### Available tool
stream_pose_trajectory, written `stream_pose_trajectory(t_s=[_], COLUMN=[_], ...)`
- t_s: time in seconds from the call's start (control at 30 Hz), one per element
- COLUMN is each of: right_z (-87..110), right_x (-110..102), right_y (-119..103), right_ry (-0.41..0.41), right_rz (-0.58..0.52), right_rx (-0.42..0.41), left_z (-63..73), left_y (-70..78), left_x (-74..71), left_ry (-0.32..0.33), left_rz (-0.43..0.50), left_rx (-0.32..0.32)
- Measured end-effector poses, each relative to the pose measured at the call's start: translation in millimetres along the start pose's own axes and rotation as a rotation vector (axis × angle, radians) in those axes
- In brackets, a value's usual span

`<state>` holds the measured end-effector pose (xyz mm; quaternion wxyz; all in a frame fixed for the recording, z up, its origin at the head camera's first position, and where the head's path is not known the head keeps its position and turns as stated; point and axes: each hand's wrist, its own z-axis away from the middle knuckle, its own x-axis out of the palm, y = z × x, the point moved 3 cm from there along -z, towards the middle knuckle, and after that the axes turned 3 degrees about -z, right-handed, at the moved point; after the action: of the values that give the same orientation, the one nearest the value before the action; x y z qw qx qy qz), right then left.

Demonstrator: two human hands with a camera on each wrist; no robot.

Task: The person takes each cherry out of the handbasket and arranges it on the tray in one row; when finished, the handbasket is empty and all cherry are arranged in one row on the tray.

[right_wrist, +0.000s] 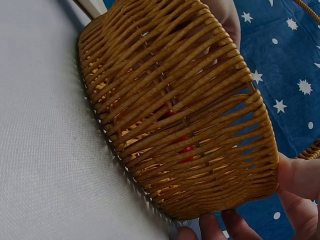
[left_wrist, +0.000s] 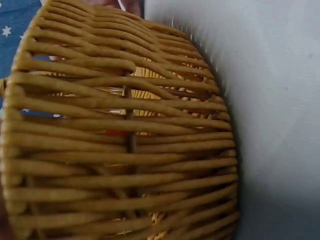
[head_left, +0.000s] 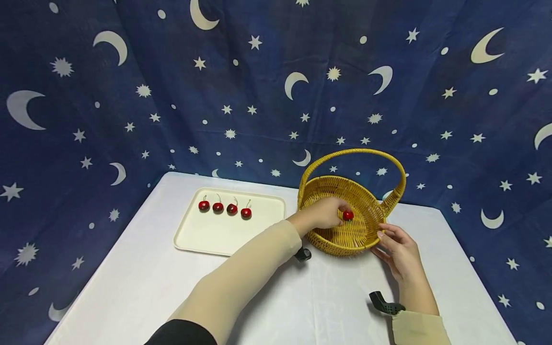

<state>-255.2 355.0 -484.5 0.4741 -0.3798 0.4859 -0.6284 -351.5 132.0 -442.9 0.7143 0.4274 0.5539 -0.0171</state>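
Observation:
My left hand [head_left: 325, 212] reaches down into a yellow wicker basket [head_left: 321, 243] and holds a red cherry [head_left: 348, 215] between thumb and fingers, low inside. With my right hand [head_left: 398, 247] I grip the basket's right rim; in the right wrist view the thumb [right_wrist: 297, 175] lies at the rim and several fingertips are under the side. Bits of red show through the weave of the basket [right_wrist: 165, 75] there. The left wrist view is mostly filled by the basket's outer wall [left_wrist: 120, 145], which hides the left hand's grasp.
Left of the basket lies a cream tray [head_left: 207, 239] with a row of several dark red cherries [head_left: 232, 209] with stems. The basket's tall handle [head_left: 358, 151] arches over it. A white cloth [head_left: 142, 282] covers the table, and a blue moon-and-star curtain [head_left: 258, 86] hangs behind.

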Motion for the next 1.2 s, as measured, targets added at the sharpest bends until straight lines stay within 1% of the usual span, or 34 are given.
stream_pose_trajectory(t_s=[0.07, 0.13, 0.23, 0.4, 0.5, 0.6, 0.7, 0.8, 0.93, 1.07, 1.2], right_z=[0.3, 0.2, -0.2, 0.5, 1.3, 1.5, 0.9, 0.9, 0.4, 0.2, 0.5], right_x=[-1.2, -2.0, -2.9, -3.7, -3.5, -3.5, -3.3, -2.7, -2.6, -2.6, -1.9], right_y=[0.9, 1.4, 1.9, 1.8, 2.5, 2.3, 1.3, 0.3, -0.2, 0.7, 1.2], right_ry=[0.001, 0.002, -0.005, -0.03, -0.024, -0.015, -0.013, -0.017, -0.02, 0.002, 0.016], right_rz=[-0.009, -0.014, -0.022, -0.027, -0.016, -0.007, -0.005, -0.011, -0.018, -0.008, -0.004], right_rx=[0.003, 0.001, -0.002, -0.011, -0.007, -0.003, -0.006, -0.011, -0.014, 0.0, 0.017], left_z=[-4.1, -7.9, -13.9, -23.5, -27.4, -29.9, -30.7, -28.9, -23.7, -18.4, -14.7], left_y=[0.7, -0.2, -2.5, -4.6, -5.6, -6.4, -6.5, -5.4, -2.9, -2.7, -6.6], left_x=[4.0, 7.3, 11.6, 19.1, 23.6, 26.1, 25.9, 24.2, 21.7, 20.7, 15.4], left_ry=[-0.018, -0.022, -0.024, -0.047, -0.074, -0.099, -0.117, -0.12, -0.138, -0.159, -0.13], left_rz=[0.013, 0.011, -0.023, -0.091, -0.101, -0.1, -0.1, -0.119, -0.199, -0.273, -0.247], left_rx=[-0.003, -0.017, -0.025, 0.003, 0.021, 0.021, 0.012, 0.01, 0.0, -0.005, 0.009])
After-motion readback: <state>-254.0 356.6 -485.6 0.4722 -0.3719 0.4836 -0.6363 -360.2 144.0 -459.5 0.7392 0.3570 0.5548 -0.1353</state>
